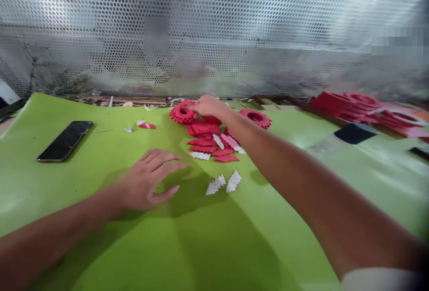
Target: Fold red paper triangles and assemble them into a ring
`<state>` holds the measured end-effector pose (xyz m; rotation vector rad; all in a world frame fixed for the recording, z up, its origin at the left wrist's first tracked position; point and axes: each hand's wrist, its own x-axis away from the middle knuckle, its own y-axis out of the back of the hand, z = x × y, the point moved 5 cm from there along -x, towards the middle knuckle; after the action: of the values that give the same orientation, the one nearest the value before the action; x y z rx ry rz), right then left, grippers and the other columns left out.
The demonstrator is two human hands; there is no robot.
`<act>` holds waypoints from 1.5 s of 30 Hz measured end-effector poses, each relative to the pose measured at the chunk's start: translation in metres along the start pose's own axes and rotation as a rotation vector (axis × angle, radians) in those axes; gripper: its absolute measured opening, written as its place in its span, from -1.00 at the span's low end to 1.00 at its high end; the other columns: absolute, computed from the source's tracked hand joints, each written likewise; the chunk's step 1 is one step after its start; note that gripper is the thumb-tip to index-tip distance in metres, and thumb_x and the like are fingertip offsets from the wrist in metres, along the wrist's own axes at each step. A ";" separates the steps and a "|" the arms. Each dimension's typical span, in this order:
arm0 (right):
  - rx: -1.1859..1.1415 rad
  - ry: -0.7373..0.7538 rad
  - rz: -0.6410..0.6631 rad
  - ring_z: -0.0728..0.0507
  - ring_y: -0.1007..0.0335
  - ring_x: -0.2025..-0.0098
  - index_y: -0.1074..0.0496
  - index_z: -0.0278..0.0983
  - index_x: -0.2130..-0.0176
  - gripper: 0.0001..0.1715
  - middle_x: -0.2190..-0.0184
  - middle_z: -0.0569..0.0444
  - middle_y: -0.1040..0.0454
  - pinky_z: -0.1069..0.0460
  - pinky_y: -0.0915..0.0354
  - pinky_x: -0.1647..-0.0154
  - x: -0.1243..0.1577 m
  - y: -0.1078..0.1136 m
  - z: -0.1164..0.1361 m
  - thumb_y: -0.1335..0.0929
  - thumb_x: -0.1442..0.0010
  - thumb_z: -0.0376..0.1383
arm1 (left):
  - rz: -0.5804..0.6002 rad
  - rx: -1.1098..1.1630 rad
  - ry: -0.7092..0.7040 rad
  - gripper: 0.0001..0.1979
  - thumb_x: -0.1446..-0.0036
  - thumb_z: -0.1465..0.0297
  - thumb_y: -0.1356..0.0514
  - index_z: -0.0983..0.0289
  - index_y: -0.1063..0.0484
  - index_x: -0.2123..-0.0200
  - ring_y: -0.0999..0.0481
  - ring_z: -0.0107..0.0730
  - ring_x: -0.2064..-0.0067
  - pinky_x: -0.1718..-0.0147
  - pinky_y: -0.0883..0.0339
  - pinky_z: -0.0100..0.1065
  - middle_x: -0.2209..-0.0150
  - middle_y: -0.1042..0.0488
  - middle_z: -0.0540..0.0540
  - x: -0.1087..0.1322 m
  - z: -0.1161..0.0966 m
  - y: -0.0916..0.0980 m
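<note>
**Left hand** (146, 180): Open and relaxed, palm down with fingers spread, low over a green table top (83, 197); it held nothing.

**Right hand** (208, 106): Stretched forward, with its fingers against a red paper ring (181, 113) at the ring's right side; whether it had a firm grasp could not be told, as the fingertips were hidden.

**Beyond the right hand:** A second red paper ring (256, 118) lay just to its right. A loose pile of folded red paper pieces (212, 147), some white ones among them, lay just below it.

**Beside the left hand:** Two small stacks of folded white paper pieces (216, 185) sat just to its right, on the green surface.

**Left of the hands:** A black smartphone (65, 141) lay screen up, well apart from both hands.

**Right of the right arm:** Stacked red paper rings (363, 107) and a black pad (355, 133) sat well beyond it.

**Behind the table:** A perforated metal sheet (214, 27) rose across the far edge.
</note>
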<state>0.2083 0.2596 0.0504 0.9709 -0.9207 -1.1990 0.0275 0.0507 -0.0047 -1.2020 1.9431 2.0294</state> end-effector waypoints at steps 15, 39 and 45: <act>0.465 0.222 -0.103 -0.37 -0.54 0.14 -0.56 -0.41 -0.01 -0.48 0.12 -0.31 -0.61 -0.16 -0.38 0.19 0.085 -0.010 -0.028 -0.19 -0.44 -0.13 | 0.231 0.058 0.517 -0.48 -0.41 0.03 -0.06 0.18 -0.32 -0.28 -0.42 0.17 -0.30 -0.28 -0.28 0.30 -0.27 -0.45 0.26 0.004 0.031 -0.022; 0.319 0.563 0.035 -0.36 -0.27 -0.38 -0.36 -0.29 -0.35 -0.35 -0.35 -0.14 -0.36 -0.35 -0.19 -0.36 0.128 -0.057 -0.024 -0.14 -0.52 0.00 | 0.241 0.128 0.415 -0.56 -0.40 0.09 -0.12 0.14 -0.41 -0.22 -0.48 0.09 -0.21 -0.22 -0.36 0.20 -0.21 -0.50 0.20 0.006 0.027 -0.020; 0.313 0.496 -0.009 -0.28 -0.48 -0.16 -0.52 -0.24 -0.19 -0.44 -0.12 -0.08 -0.59 -0.24 -0.36 -0.21 0.143 -0.042 -0.034 -0.16 -0.51 -0.04 | 0.277 0.113 0.402 -0.54 -0.41 0.09 -0.11 0.19 -0.40 -0.23 -0.46 0.11 -0.23 -0.21 -0.37 0.22 -0.23 -0.47 0.24 0.007 0.025 -0.022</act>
<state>0.2462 0.1173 0.0086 1.4447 -0.7106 -0.7733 0.0231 0.0742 -0.0294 -1.4775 2.4959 1.8680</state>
